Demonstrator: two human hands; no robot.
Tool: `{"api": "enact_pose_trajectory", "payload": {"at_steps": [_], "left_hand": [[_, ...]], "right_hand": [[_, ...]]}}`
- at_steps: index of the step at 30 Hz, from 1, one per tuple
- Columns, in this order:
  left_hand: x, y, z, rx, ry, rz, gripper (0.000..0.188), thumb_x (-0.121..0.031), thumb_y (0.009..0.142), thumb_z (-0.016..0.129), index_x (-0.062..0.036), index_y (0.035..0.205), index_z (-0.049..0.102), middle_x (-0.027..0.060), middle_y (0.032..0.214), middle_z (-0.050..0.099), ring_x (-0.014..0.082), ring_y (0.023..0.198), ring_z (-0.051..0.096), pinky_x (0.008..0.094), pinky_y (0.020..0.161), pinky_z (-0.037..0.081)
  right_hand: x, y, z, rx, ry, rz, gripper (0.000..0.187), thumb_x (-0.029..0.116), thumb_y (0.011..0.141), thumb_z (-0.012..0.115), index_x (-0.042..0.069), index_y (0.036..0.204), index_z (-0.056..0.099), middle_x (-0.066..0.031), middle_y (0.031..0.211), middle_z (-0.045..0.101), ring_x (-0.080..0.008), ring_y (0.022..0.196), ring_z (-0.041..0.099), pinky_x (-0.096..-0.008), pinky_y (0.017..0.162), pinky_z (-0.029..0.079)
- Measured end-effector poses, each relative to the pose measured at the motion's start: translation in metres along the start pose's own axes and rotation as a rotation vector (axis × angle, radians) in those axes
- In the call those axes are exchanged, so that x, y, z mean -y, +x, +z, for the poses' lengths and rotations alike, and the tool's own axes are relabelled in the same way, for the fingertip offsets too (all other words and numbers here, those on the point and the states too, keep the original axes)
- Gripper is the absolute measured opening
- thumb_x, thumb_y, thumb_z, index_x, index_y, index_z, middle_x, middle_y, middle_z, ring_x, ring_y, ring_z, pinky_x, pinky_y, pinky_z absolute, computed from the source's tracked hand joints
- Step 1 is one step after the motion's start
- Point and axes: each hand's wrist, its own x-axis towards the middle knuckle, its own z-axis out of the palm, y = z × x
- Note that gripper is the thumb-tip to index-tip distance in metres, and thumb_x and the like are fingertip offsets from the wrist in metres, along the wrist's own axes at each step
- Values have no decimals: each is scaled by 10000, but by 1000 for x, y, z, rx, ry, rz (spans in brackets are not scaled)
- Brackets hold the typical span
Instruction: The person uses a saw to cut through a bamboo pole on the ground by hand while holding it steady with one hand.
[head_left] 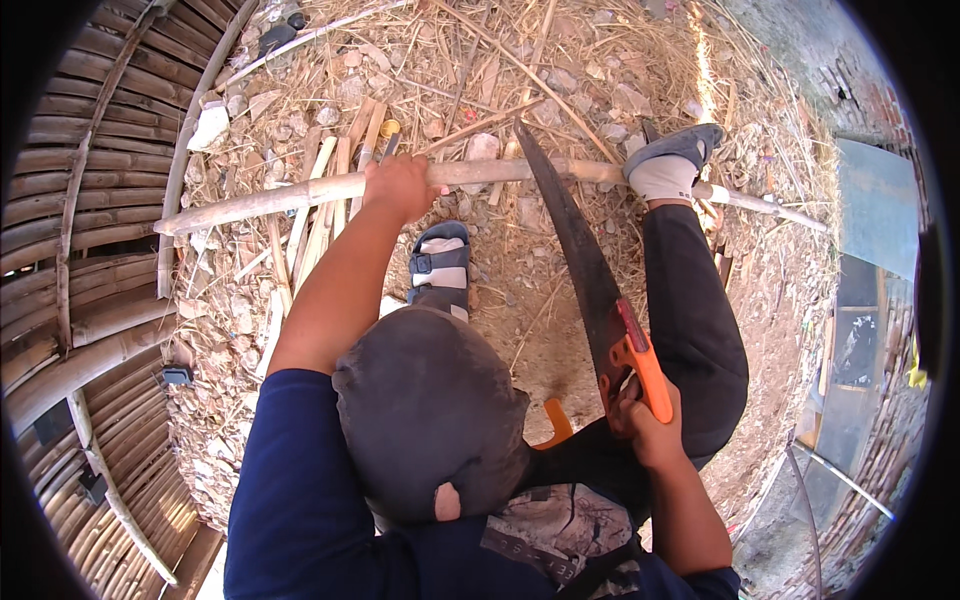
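A long wooden pole [490,171] goes across the ground [560,330], from near its left edge over toward its right edge. It bends a bit, like a bow. The left hand [398,188] is curled over the pole, left of the middle, and grips it. The right hand [650,425] is closed tight around the orange handle [652,378] of a big saw [575,235]. The saw has a long dark blade. It slants up and to the left, and its thin tip crosses over the middle of the pole. I cannot tell if the blade touches the wood.

The right foot, in a gray sandal [695,143], is on the pole, to the right of the blade. The other sandal [440,262] is on the ground, just below the left hand. Thin wood strips [318,222] lie near the left hand, and some go under the pole. Straw and little stones cover much of the ground. A bamboo wall [120,170] runs along the ground's left edge.
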Motion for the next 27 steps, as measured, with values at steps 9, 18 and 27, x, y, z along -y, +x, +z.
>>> {"api": "enact_pose_trajectory", "payload": {"at_steps": [9,18,27], "left_hand": [[0,-7,-1,7,33,4,621,-608,1002,576,-98,1356,599,119,1337,652,320,1314,579,552,1128,390],[-2,-4,-7,46,3,-2,635,-610,996,584,-96,1368,596,112,1331,655,301,1309,585,546,1137,378],[6,-11,-2,42,-23,-14,637,-602,996,591,-83,1366,594,117,1334,649,304,1321,572,544,1138,376]], "right_hand": [[-21,57,38,-15,-228,-66,49,6,849,569,29,869,531,-36,852,551,-117,740,527,-267,725,458],[-15,-13,2,21,-150,-19,48,-6,846,561,26,873,536,-18,816,556,-109,721,536,-275,672,456],[-15,58,27,-26,-109,109,64,-25,851,562,25,889,549,-13,832,548,-104,767,529,-279,717,456]]}}
